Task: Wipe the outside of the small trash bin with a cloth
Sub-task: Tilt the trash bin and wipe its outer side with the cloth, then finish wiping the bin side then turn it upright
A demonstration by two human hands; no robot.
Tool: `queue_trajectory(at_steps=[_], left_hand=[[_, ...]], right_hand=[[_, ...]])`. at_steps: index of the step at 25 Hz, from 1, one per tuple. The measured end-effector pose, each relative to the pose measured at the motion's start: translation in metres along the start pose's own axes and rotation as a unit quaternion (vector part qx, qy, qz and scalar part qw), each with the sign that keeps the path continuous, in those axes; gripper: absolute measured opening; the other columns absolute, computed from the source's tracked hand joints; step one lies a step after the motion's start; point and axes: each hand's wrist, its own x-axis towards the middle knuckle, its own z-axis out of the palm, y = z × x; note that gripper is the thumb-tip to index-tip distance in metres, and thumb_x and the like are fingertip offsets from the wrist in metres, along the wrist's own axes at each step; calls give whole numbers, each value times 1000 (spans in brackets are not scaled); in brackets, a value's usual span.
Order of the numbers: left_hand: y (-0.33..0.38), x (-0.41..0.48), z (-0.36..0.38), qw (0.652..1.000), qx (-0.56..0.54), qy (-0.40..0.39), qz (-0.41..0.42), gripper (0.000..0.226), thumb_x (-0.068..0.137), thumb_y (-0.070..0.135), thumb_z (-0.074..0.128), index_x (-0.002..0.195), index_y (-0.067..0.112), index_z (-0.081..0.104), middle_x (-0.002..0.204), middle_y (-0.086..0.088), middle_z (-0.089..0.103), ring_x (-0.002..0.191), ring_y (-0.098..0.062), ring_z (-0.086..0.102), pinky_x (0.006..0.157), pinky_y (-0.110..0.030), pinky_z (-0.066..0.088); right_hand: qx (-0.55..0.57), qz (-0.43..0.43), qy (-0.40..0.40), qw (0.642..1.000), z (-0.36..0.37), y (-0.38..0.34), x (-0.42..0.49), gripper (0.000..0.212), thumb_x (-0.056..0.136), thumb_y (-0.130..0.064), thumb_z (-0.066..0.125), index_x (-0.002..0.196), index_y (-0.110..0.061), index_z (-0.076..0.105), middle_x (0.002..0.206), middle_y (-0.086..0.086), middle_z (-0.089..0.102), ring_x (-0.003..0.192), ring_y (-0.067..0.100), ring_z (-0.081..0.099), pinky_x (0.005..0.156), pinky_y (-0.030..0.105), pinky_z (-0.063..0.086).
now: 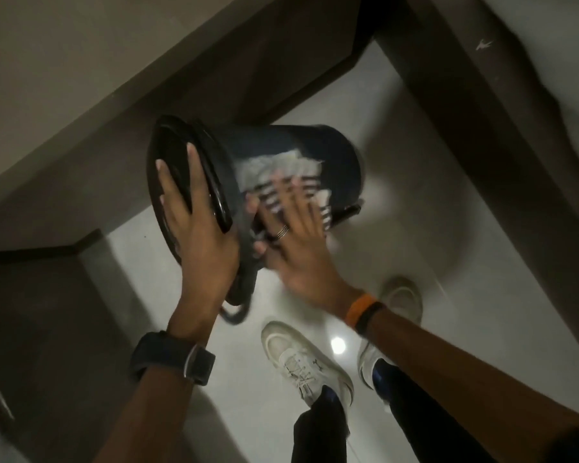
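A small dark trash bin (318, 145) is held up off the floor, tipped on its side with its lid end pointing left. My left hand (198, 225) lies flat over the glossy black lid (171, 155), gripping the bin at its rim. My right hand (295, 235), blurred by motion and wearing a ring, presses a pale cloth (271, 167) against the bin's side wall with fingers spread. The bin's thin handle (236, 314) hangs down below my left hand.
Below is a pale glossy floor (465, 262) with my two white shoes (301, 359). Another pale shoe or slipper (403, 297) lies near my right wrist. Dark brown skirting (91, 142) runs along the walls, and a dark door frame (475, 105) stands at the right.
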Motion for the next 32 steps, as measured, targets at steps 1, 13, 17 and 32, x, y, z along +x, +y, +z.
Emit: queue_trajectory(at_steps=[1,13,17,32], left_hand=[[1,6,-1,1000,-5,-11,2,98,94,50,67,165,33,3,174,-12,-22,162,-35,-9,128,-64,14],[20,1,8,998,8,-63,-14,125,78,-9,71,162,45,-5,172,-1,-30,160,-35,-20,124,-72,17],[27,-20,26,992,109,-27,55,123,76,-1,77,163,41,0,175,-7,-20,160,-44,-12,120,-79,14],[10,-42,38,939,305,-93,130,90,79,68,61,158,34,32,168,-13,33,152,-35,26,111,-72,37]], right_hand=[[-3,-38,-9,999,7,-4,-9,65,109,-53,28,166,-39,0,177,-9,-15,164,19,-20,135,46,-13],[69,79,38,994,8,31,-14,74,111,-36,46,165,-44,-4,176,-6,-19,167,33,-8,135,60,5],[287,297,137,900,-19,57,5,58,115,-19,40,167,-27,16,174,7,24,163,31,21,135,58,20],[270,312,61,909,-119,30,71,35,113,-6,42,144,1,55,132,8,65,96,-18,71,80,0,55]])
